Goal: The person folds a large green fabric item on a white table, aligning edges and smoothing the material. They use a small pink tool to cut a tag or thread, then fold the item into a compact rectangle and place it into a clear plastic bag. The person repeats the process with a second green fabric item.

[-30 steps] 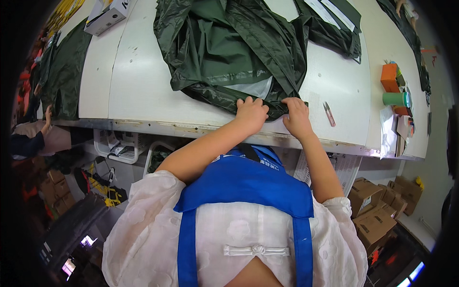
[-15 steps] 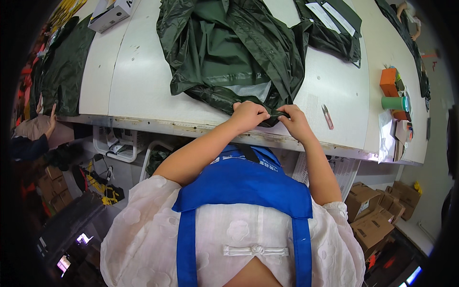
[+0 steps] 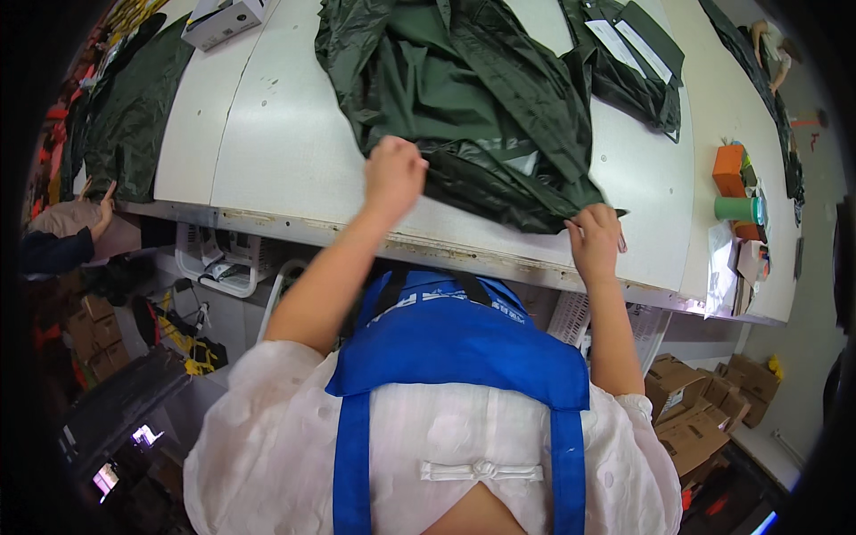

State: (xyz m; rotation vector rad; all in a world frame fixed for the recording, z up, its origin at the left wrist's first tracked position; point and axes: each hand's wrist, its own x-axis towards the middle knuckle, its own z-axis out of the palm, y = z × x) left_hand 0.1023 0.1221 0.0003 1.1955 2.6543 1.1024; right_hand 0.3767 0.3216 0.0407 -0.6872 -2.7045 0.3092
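Observation:
A dark green jacket point(image 3: 464, 98) of thin, shiny fabric lies spread on the white table, its hem toward me. My left hand point(image 3: 394, 176), slightly blurred, is closed on the left end of the hem. At the right end, my right hand point(image 3: 596, 239) pinches the hem's corner near the table's front edge. The hem runs stretched between both hands. A patch of pale mesh lining shows just above it. Small thread snips point(image 3: 621, 242) lie by my right hand, mostly hidden behind it.
Another dark green garment point(image 3: 629, 71) with white paper strips lies at the back right. An orange box point(image 3: 728, 171) and a green spool point(image 3: 736, 209) stand on the right. At the left, a person's hand point(image 3: 105, 209) touches green fabric point(image 3: 134, 116). A white box point(image 3: 223, 22) sits back left.
My hands were close together at the hem's middle. The left has moved left and away from me, the right slightly right, and the hem is now drawn out straighter between them.

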